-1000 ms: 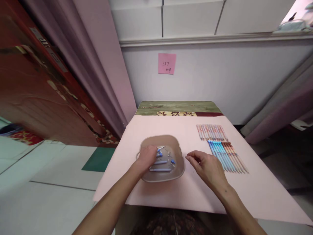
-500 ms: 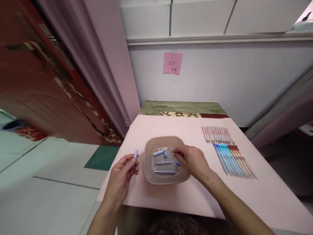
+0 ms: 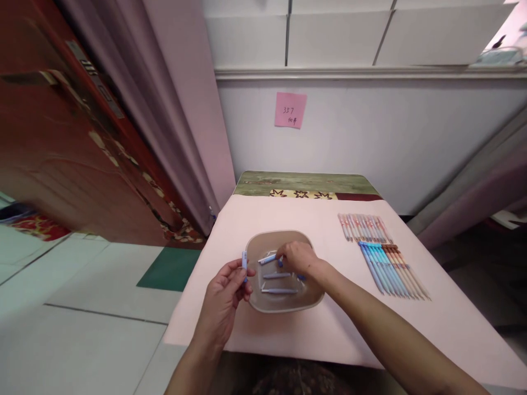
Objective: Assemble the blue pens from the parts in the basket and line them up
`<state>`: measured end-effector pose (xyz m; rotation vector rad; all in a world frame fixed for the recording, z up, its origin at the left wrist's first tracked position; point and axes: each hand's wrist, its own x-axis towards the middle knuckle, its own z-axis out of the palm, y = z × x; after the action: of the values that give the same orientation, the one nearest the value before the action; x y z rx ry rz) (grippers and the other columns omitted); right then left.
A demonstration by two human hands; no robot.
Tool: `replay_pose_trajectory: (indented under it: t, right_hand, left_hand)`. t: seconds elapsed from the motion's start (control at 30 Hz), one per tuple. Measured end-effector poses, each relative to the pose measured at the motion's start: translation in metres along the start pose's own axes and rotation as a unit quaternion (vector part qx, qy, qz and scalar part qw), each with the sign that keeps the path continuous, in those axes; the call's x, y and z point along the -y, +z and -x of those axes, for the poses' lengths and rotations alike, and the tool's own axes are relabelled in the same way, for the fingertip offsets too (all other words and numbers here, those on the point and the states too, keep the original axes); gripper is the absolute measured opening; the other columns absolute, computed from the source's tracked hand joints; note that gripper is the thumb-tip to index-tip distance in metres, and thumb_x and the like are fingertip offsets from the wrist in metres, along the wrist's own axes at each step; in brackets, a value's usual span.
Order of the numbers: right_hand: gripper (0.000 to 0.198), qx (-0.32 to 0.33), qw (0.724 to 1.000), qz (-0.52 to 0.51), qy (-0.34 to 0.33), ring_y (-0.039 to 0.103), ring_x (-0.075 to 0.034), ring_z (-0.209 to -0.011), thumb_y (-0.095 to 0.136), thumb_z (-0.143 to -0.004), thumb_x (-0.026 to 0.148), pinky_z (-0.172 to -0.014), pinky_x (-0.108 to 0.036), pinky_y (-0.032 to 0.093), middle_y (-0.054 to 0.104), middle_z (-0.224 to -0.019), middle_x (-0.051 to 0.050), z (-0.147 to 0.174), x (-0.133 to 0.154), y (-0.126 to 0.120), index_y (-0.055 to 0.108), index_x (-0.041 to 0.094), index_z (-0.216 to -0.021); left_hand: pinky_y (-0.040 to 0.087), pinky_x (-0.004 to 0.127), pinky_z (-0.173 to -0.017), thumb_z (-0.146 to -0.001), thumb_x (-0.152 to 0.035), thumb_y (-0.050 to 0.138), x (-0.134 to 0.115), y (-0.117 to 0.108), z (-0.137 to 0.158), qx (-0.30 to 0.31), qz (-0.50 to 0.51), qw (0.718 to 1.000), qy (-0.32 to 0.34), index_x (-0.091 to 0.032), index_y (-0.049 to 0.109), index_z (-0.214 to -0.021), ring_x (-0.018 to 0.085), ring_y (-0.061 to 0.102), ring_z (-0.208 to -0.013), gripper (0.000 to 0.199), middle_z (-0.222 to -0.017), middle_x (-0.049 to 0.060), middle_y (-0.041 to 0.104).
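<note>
My left hand (image 3: pixel 228 285) pinches a short light-blue pen piece (image 3: pixel 244 264) upright between thumb and fingers, just beyond the left rim of a translucent plastic tub (image 3: pixel 284 308). Inside the tub lie loose pen parts: a pale-blue barrel (image 3: pixel 278 276), a longer barrel (image 3: pixel 280 291) below it, and a blue-and-white pen part (image 3: pixel 268 258) near the top. Over the tub, my right hand (image 3: pixel 300 257) reaches in with fingertips bunched at the right end of that pen part. Whatever sits between those fingertips is hidden. A small blue piece (image 3: pixel 280 263) shows just under them.
At the right of the pink-covered table (image 3: pixel 349 329) lies a row of blue and brown pens (image 3: pixel 391 271). Clear, reddish-patterned pens (image 3: pixel 364 227) lie behind them. A pink note (image 3: pixel 290 109) hangs on the wall, and a red door (image 3: pixel 82 164) stands left.
My right hand has moved left and deeper into the tub, from its right side to the upper pen part. The left hand, still holding its piece, has come right, closer to the rim.
</note>
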<state>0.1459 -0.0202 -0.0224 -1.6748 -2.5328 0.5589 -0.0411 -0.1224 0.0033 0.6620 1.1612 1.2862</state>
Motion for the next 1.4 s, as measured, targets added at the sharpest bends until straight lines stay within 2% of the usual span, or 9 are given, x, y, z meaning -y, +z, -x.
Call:
replay_pose_trajectory:
  t: [0.2, 0.3, 0.4, 0.6, 0.87, 1.03, 1.17, 1.27, 1.4]
  right_hand:
    - [0.029, -0.08, 0.978, -0.193, -0.003, 0.066, -0.014, -0.074, 0.045, -0.09, 0.026, -0.07, -0.023, 0.049, 0.073, -0.087, -0.003, 0.027, -0.005, -0.022, 0.069, 0.021, -0.105]
    - [0.035, -0.09, 0.884, -0.459, 0.002, 0.061, -0.013, -0.06, 0.053, -0.088, 0.043, -0.055, -0.023, 0.048, 0.069, -0.076, -0.003, 0.053, 0.003, -0.024, 0.068, 0.016, -0.104]
    - [0.038, -0.075, 0.807, -0.586, -0.013, 0.058, -0.011, -0.058, 0.066, -0.079, 0.044, -0.055, -0.023, 0.048, 0.066, -0.07, -0.001, 0.076, 0.016, -0.016, 0.068, 0.016, -0.103]
    - [0.029, -0.138, 0.714, -0.684, 0.052, 0.061, -0.012, -0.058, 0.074, -0.073, 0.04, -0.058, -0.024, 0.05, 0.065, -0.064, 0.0, 0.097, 0.025, -0.002, 0.068, 0.016, -0.089]
    - [0.03, -0.037, 0.614, -0.788, 0.034, 0.061, -0.011, -0.065, 0.072, -0.077, 0.039, -0.065, -0.025, 0.051, 0.068, -0.079, -0.002, 0.113, 0.028, 0.009, 0.067, 0.019, -0.098]
    - [0.035, -0.018, 0.639, -0.768, 0.039, 0.063, -0.012, -0.069, 0.071, -0.077, 0.043, -0.068, -0.027, 0.052, 0.068, -0.079, -0.003, 0.12, 0.03, 0.004, 0.068, 0.017, -0.101]
    - [0.041, -0.097, 0.678, -0.726, 0.061, 0.063, -0.013, -0.068, 0.071, -0.076, 0.045, -0.065, -0.028, 0.053, 0.069, -0.083, -0.005, 0.119, 0.01, -0.002, 0.066, 0.017, -0.105]
    - [0.04, -0.212, 0.715, -0.661, 0.087, 0.062, -0.014, -0.065, 0.065, -0.078, 0.049, -0.06, -0.027, 0.051, 0.069, -0.081, -0.006, 0.116, -0.015, -0.007, 0.066, 0.016, -0.099]
    - [0.026, -0.289, 0.871, -0.378, 0.121, 0.063, -0.016, -0.068, 0.058, -0.085, 0.042, -0.065, -0.029, 0.049, 0.069, -0.081, -0.004, 0.111, -0.033, -0.017, 0.066, 0.02, -0.095]
  left_hand:
    - [0.044, 0.021, -0.053, -0.067, -0.026, 0.076, 0.003, 0.002, 0.002, 0.02, -0.064, 0.997, 0.035, -0.016, 0.062, -0.085, 0.01, 0.055, -0.058, 0.025, -0.077, 0.002, 0.065]
    - [0.044, 0.021, -0.053, -0.068, -0.025, 0.074, 0.009, 0.013, 0.003, 0.039, -0.112, 0.992, 0.051, -0.016, 0.063, -0.083, 0.01, 0.054, -0.058, 0.02, -0.071, 0.0, 0.062]
    - [0.043, 0.021, -0.054, -0.069, -0.024, 0.073, 0.013, 0.025, 0.003, 0.062, -0.144, 0.985, 0.066, -0.017, 0.063, -0.082, 0.01, 0.053, -0.059, 0.017, -0.072, 0.0, 0.062]
    - [0.047, 0.023, -0.062, -0.071, -0.025, 0.073, 0.014, 0.042, 0.016, 0.059, -0.161, 0.978, 0.123, -0.019, 0.066, -0.085, 0.015, 0.059, -0.07, 0.016, -0.077, 0.001, 0.065]
    - [0.05, 0.031, -0.072, -0.069, -0.024, 0.073, 0.01, 0.063, 0.039, 0.029, -0.212, 0.942, 0.26, -0.021, 0.072, -0.079, 0.021, 0.062, -0.079, 0.01, -0.086, 0.006, 0.067]
    - [0.051, 0.029, -0.072, -0.072, -0.025, 0.072, 0.01, 0.065, 0.038, 0.021, -0.244, 0.942, 0.231, -0.022, 0.071, -0.084, 0.019, 0.063, -0.075, 0.013, -0.082, 0.004, 0.07]
    - [0.054, 0.028, -0.073, -0.073, -0.027, 0.072, 0.008, 0.054, 0.023, -0.044, -0.028, 0.993, 0.107, -0.018, 0.066, -0.088, 0.016, 0.066, -0.075, 0.019, -0.084, 0.004, 0.071]
    - [0.057, 0.025, -0.066, -0.079, -0.019, 0.066, 0.004, 0.044, 0.012, -0.056, 0.139, 0.988, -0.021, -0.013, 0.066, -0.087, 0.015, 0.068, -0.072, 0.01, -0.085, 0.007, 0.072]
    - [0.058, 0.02, -0.059, -0.086, -0.008, 0.051, 0.001, 0.035, 0.007, -0.073, 0.207, 0.973, -0.064, -0.01, 0.067, -0.087, 0.012, 0.068, -0.065, 0.016, -0.081, 0.009, 0.072]
